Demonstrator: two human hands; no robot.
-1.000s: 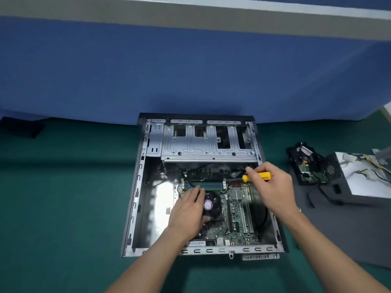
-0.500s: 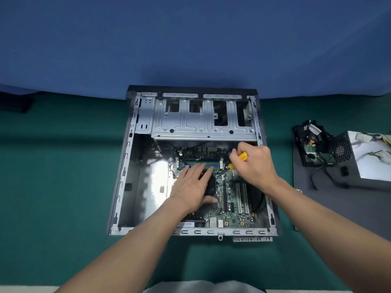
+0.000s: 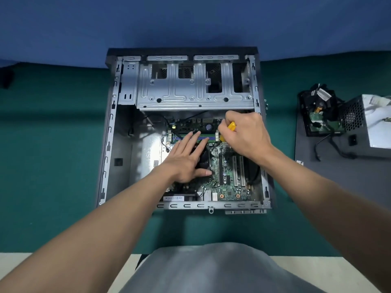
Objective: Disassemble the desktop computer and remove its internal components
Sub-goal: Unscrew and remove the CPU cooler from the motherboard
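Our left grip point(image 3: 186, 159) lies spread on the fan point(image 3: 204, 160); our right grip point(image 3: 245, 134) curls round a yellow screwdriver point(image 3: 232, 126) above the motherboard point(image 3: 228, 183) inside the case point(image 3: 110, 127).

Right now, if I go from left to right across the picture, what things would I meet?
First the computer case → left hand lying flat → right hand gripping the yellow screwdriver → black drive part → grey power supply.
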